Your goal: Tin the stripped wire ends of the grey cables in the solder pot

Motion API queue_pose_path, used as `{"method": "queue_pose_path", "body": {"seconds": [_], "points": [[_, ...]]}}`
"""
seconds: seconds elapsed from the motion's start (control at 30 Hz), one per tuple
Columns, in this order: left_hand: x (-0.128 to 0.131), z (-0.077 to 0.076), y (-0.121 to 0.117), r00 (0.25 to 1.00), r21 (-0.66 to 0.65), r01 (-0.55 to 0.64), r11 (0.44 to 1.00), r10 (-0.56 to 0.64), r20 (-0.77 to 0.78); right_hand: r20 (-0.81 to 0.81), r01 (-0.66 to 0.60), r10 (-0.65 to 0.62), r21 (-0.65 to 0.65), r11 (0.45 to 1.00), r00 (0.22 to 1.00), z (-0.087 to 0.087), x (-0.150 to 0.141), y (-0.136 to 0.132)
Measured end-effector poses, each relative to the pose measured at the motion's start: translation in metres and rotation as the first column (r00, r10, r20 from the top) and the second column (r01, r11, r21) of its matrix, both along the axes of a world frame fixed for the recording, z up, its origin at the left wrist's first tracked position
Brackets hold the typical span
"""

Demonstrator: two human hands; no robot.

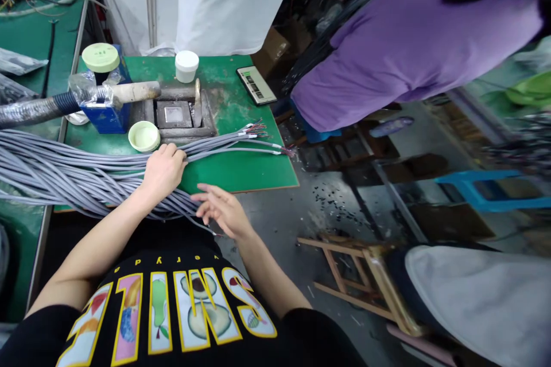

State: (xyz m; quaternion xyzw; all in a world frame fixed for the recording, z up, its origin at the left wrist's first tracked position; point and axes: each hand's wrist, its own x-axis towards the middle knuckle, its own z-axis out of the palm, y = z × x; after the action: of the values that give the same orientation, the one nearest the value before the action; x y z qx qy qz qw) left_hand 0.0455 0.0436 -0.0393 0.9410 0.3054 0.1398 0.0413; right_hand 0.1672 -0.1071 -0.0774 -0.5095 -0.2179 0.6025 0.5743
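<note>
The gray cables [77, 169] run out past the left edge of the picture, so their far ends are cut off, and many strands cross over one another too closely to count; the left hand [166, 169] is curled around some of them near the front of the green table [241, 172], its thumb and fingertips hidden from this angle. The right hand [224, 209] is loose and empty, fingers spread just beside the lower strands, though whether a fingertip brushes one is hard to tell. The writing on the phone [256, 85] is too small to read, and the person in a purple shirt [387, 51] is partly out of the picture. The cables lie across the table in a thick, smooth-jacketed bundle, fanning loosely on the left and narrowing toward the left hand; beyond it a few upper strands reach right, ending in white bands and thin, frayed-looking wires of reddish and darker tones, while lower strands dip over the table's front edge. Behind the bundle sit a pale green lid [144, 136], a square metal pot [174, 114] and a white tub [186, 66]
</note>
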Motion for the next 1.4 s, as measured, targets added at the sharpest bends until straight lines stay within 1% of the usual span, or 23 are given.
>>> {"method": "queue_pose_path", "body": {"seconds": [0.07, 0.1, 0.2, 0.27, 0.3, 0.33, 0.37, 0.43, 0.47, 0.53, 0.6, 0.67, 0.73, 0.83, 0.93, 1.07, 1.17, 1.2, 1.23, 1.3, 1.33, 1.37, 1.4], "points": [[-0.009, 0.007, -0.005, 0.993, 0.015, 0.05, 0.999, -0.051, 0.11, -0.045, 0.189, -0.186, 0.084, 0.978, 0.982, 0.006, 0.01, 0.014], [-0.014, 0.009, -0.008, 0.984, 0.009, 0.103, 0.995, -0.103, 0.144, -0.032, 0.303, -0.301, 0.135, 0.943, 0.953, 0.01, 0.016, 0.019], [-0.03, 0.013, -0.019, 0.954, -0.082, 0.259, 0.963, -0.241, 0.18, 0.062, 0.578, -0.617, 0.29, 0.763, 0.784, 0.025, 0.035, 0.023], [-0.038, 0.011, -0.025, 0.936, -0.205, 0.331, 0.921, -0.294, 0.192, 0.146, 0.638, -0.735, 0.404, 0.655, 0.662, 0.036, 0.04, 0.018], [-0.041, 0.01, -0.027, 0.928, -0.288, 0.358, 0.888, -0.304, 0.217, 0.207, 0.615, -0.751, 0.459, 0.641, 0.627, 0.042, 0.04, 0.014], [-0.043, 0.01, -0.028, 0.919, -0.385, 0.379, 0.841, -0.295, 0.26, 0.296, 0.546, -0.723, 0.496, 0.675, 0.624, 0.048, 0.038, 0.009], [-0.044, 0.01, -0.029, 0.912, -0.487, 0.39, 0.781, -0.256, 0.32, 0.408, 0.434, -0.65, 0.505, 0.746, 0.641, 0.053, 0.034, 0.004], [-0.043, 0.012, -0.031, 0.892, -0.673, 0.395, 0.625, -0.085, 0.445, 0.662, 0.089, -0.35, 0.394, 0.915, 0.663, 0.062, 0.025, -0.006], [-0.042, 0.013, -0.031, 0.871, -0.741, 0.388, 0.548, 0.045, 0.489, 0.75, -0.082, -0.193, 0.313, 0.946, 0.632, 0.065, 0.02, -0.01], [-0.039, 0.015, -0.033, 0.8, -0.825, 0.39, 0.409, 0.294, 0.524, 0.839, -0.325, 0.008, 0.202, 0.924, 0.544, 0.067, 0.012, -0.015], [-0.037, 0.015, -0.034, 0.712, -0.853, 0.419, 0.312, 0.471, 0.522, 0.865, -0.431, 0.081, 0.163, 0.888, 0.495, 0.066, 0.006, -0.017], [-0.036, 0.014, -0.036, 0.647, -0.855, 0.445, 0.265, 0.565, 0.512, 0.865, -0.469, 0.143, 0.116, 0.876, 0.481, 0.062, 0.003, -0.017], [-0.035, 0.013, -0.039, 0.617, -0.853, 0.463, 0.239, 0.604, 0.505, 0.834, -0.486, 0.223, 0.061, 0.872, 0.505, 0.058, 0.001, -0.016], [-0.033, 0.012, -0.044, 0.638, -0.847, 0.503, 0.171, 0.588, 0.497, 0.759, -0.45, 0.266, 0.04, 0.892, 0.594, 0.055, -0.003, -0.01], [-0.03, 0.011, -0.048, 0.656, -0.833, 0.543, 0.106, 0.565, 0.5, 0.735, -0.346, 0.195, 0.059, 0.936, 0.65, 0.056, -0.01, -0.003], [-0.028, 0.007, -0.049, 0.574, -0.817, 0.569, 0.097, 0.664, 0.479, 0.69, -0.279, 0.153, 0.074, 0.957, 0.708, 0.058, -0.017, 0.004], [-0.03, 0.004, -0.048, 0.504, -0.806, 0.583, 0.103, 0.732, 0.458, 0.592, -0.277, 0.184, 0.069, 0.959, 0.785, 0.056, -0.017, 0.005], [-0.031, 0.004, -0.047, 0.514, -0.797, 0.598, 0.083, 0.724, 0.461, 0.526, -0.31, 0.229, 0.071, 0.948, 0.819, 0.054, -0.017, 0.006], [-0.032, 0.004, -0.047, 0.548, -0.783, 0.621, 0.039, 0.692, 0.469, 0.436, -0.357, 0.288, 0.082, 0.931, 0.852, 0.052, -0.018, 0.007], [-0.033, 0.005, -0.048, 0.633, -0.745, 0.662, -0.085, 0.596, 0.494, 0.214, -0.443, 0.41, 0.136, 0.886, 0.887, 0.049, -0.02, 0.009], [-0.033, 0.005, -0.048, 0.657, -0.733, 0.668, -0.128, 0.564, 0.501, 0.113, -0.454, 0.44, 0.172, 0.874, 0.891, 0.047, -0.022, 0.011], [-0.033, 0.006, -0.048, 0.662, -0.73, 0.669, -0.141, 0.561, 0.498, 0.041, -0.436, 0.437, 0.2, 0.877, 0.898, 0.047, -0.024, 0.014], [-0.033, 0.006, -0.048, 0.649, -0.738, 0.664, -0.123, 0.585, 0.486, 0.012, -0.397, 0.404, 0.214, 0.893, 0.915, 0.047, -0.027, 0.016]]}}
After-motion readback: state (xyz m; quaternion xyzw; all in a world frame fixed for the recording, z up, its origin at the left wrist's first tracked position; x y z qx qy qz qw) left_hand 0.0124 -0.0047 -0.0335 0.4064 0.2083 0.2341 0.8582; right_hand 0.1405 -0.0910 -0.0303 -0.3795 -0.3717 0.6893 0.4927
